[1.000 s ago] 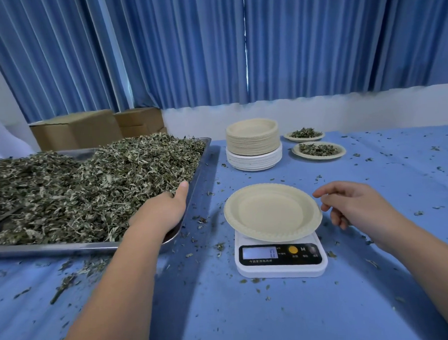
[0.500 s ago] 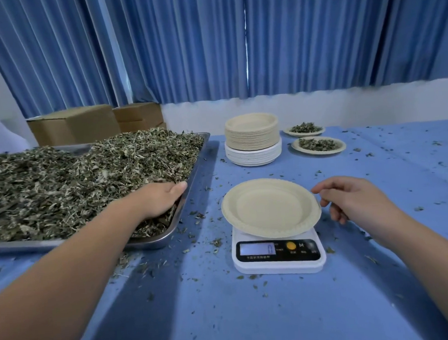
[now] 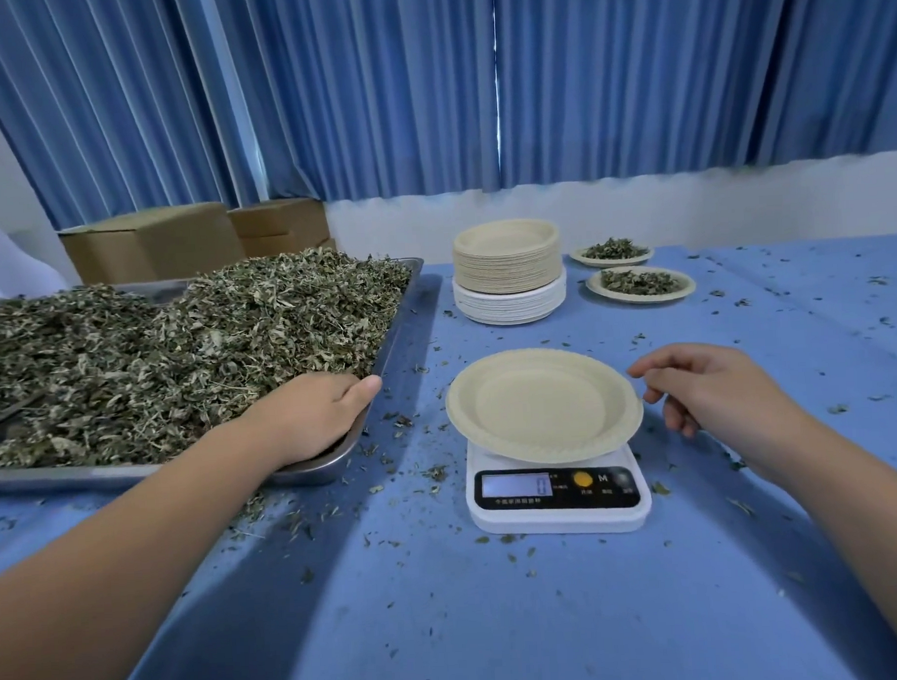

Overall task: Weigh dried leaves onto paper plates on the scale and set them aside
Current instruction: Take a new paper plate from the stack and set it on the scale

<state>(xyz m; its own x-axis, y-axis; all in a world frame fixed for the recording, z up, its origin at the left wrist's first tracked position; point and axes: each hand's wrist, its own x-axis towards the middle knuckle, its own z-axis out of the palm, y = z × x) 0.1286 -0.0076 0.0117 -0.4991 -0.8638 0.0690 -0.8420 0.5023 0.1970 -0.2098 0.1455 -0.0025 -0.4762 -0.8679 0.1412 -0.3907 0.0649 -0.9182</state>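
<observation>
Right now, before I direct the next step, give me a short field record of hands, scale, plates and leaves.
Left hand: in the dried leaves at the steel tray's near right corner, fingers hidden
Right hand: beside the empty paper plate's right rim, holding nothing
Scale: carries that plate; display unreadable
Set aside: two filled plates right of the plate stack

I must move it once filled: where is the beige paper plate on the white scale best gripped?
Take the round beige paper plate by its right rim, coming from the right, beside the right hand. The rim overhangs the white digital scale there, so fingers can slide under with the thumb on top; that probably keeps it level.
</observation>
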